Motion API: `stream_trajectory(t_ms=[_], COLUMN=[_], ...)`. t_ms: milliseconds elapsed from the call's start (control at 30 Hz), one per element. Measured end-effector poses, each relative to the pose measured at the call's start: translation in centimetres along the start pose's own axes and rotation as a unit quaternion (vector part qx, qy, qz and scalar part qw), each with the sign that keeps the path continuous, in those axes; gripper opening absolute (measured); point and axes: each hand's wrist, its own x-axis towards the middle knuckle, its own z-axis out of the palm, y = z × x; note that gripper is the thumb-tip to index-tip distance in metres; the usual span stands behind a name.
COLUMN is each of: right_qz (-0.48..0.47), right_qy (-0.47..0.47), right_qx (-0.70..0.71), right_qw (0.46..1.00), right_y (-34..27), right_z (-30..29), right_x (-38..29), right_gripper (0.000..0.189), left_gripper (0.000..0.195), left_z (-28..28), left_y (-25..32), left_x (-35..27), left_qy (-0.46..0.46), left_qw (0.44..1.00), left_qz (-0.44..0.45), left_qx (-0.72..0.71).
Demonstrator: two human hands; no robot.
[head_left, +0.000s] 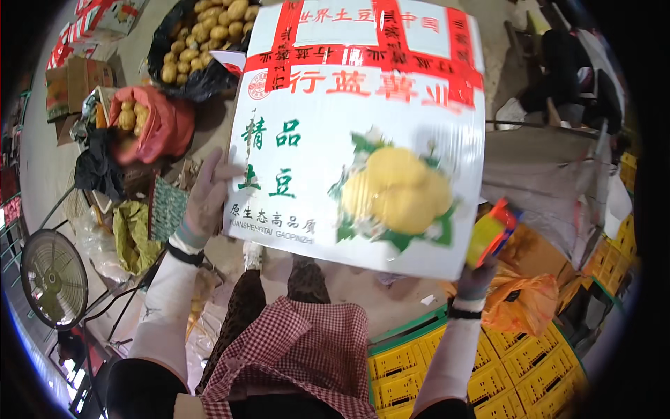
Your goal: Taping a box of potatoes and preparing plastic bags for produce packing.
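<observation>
A white cardboard carton (314, 204) printed with potatoes and bearing writing is raised before me, sealed with red printed tape (345, 55) across its top and upper edge. My left hand (205, 196), in a light glove, presses against the carton's left side, thumb and fingers spread along the edge. At the lower right corner is my right hand (477, 275), gloved too. It grips what looks like a yellow, red and blue tape dispenser (489, 235) and lies against the carton's edge. The carton's underside and the right fingertips are hidden.
Potatoes fill a black plastic bag (209, 86) and a red sack (175, 123). Left stand a floor fan (54, 278) and an open brown box (82, 86). Yellow crates (419, 387) and an orange bag (523, 301) lie right. A person (570, 68) is at upper right.
</observation>
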Motion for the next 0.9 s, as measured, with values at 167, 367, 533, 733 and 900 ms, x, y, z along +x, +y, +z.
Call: stream_trajectory(t_ms=[167,367,533,733,900], right_qz=[0.141,0.181,0.199,0.192,0.391], right_qy=[-0.032,0.118,0.121,0.307,0.366], right_qx=[-0.169,0.119,0.036,-0.052,-0.384], right_qw=[0.975,0.969,0.972,0.931,0.752], right_y=[2.9,8.6,13.2,23.4,22.8], right_z=[0.7,-3.0,-2.4,-12.9,-10.5], right_x=[-3.8,-5.0,-3.8,-6.9,-2.9], right_gripper=[0.054,0.059,0.054,0.054,0.096], left_gripper=[0.047,0.054,0.059,0.066,0.063], left_z=[3.6,16.2,24.0,26.4,18.9], left_y=[-2.5,11.2,16.8,6.8,-0.4], left_x=[-1.4,9.7,22.2,29.4,30.3], left_qy=[-0.173,0.175,0.025,-0.131,-0.094], left_qw=[0.94,0.864,0.873,0.848,0.844], left_qz=[-0.167,0.312,0.319,0.119,0.049], left_qx=[0.244,0.355,0.368,0.499,0.526])
